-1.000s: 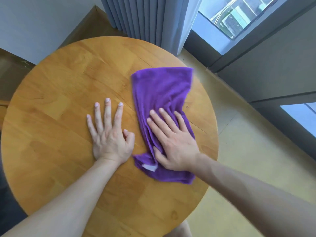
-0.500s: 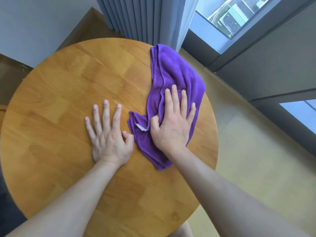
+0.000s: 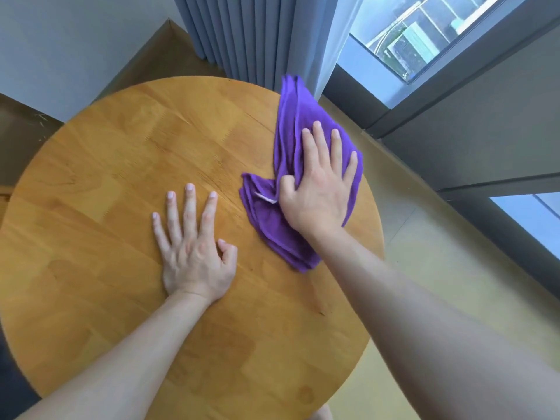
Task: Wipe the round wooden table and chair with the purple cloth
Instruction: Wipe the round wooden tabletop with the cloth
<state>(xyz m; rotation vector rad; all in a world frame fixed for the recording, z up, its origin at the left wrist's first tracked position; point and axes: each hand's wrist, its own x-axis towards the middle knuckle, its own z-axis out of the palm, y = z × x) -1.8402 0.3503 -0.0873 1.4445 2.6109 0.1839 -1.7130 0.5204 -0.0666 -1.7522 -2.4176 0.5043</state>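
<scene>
Purple cloth, bunched and creased, lies at about two o'clock on the round wooden table under the flat, straight-fingered right hand pressing it, while the left hand rests released, fingers spread, near the table's centre.

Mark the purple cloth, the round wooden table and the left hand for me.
purple cloth (image 3: pixel 291 122): head view, on its upper folds beyond the fingertips.
round wooden table (image 3: pixel 115 165): head view, on bare top left of centre.
left hand (image 3: pixel 194 256): head view, on the back of the hand, flat on the table.
</scene>
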